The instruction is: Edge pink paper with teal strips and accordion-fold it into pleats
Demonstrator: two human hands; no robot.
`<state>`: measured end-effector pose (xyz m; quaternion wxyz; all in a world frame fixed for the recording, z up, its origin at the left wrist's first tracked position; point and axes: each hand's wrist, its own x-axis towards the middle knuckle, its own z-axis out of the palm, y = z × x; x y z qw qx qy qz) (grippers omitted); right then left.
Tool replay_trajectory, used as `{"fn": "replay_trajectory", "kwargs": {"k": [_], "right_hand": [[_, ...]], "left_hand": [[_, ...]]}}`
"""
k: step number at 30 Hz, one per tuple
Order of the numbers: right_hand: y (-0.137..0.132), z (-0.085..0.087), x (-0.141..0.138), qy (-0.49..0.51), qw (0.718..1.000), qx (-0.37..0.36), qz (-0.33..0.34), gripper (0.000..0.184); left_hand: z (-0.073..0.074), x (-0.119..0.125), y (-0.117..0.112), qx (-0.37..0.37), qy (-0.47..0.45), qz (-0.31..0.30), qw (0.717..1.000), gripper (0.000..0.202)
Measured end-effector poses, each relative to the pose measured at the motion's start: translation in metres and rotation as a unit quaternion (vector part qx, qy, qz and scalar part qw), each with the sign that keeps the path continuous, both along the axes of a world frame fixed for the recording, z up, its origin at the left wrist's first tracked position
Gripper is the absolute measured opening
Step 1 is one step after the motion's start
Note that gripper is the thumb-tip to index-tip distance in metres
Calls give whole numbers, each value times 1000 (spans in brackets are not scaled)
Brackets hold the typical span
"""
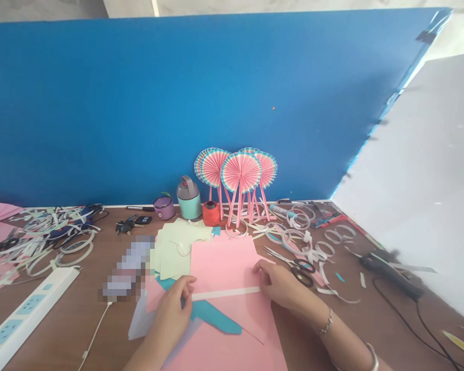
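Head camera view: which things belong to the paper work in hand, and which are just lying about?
Likely in the job:
pink sheet between the left hand and right hand
white strip along its near edge
teal paper
pale green sheets
scissors beside the right hand
perhaps the paper fans

Apparently just lying about:
power strip
keys
purple pot
turquoise container with a grey lid

On the table [85, 273], scissors [295, 264] lie just right of the paper [224, 263], a glue gun [392, 274] farther right. Behind the paper — in front of the partition [139, 103] — stand fans [241, 172], with a bottle [189, 205] to their left and a cup [164, 207] left of that. A power strip [36, 309] lies far left.
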<state>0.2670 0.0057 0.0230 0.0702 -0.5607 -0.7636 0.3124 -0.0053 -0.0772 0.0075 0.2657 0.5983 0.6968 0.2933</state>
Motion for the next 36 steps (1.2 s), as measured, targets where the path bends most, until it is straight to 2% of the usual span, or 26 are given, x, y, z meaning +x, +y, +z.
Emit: {"fn": "replay_trajectory", "kwargs": {"k": [11,19,29,36], "right_hand": [[-2,2,-2,-17,1000,5,-2,48],[0,-4,-2,-27,1000,4,-3,49],[0,-3,-2,-36,999,8,-3,49],[-6,8,-9,-56,998,-6,-8,49]], "left_hand": [[-6,-4,4,-12,-6,-8,1000,32],[-2,-4,4,-19,10,-6,1000,32],[-1,-2,4,-7,15,1,1000,33],[0,3,5,-14,42,1,999,34]]}}
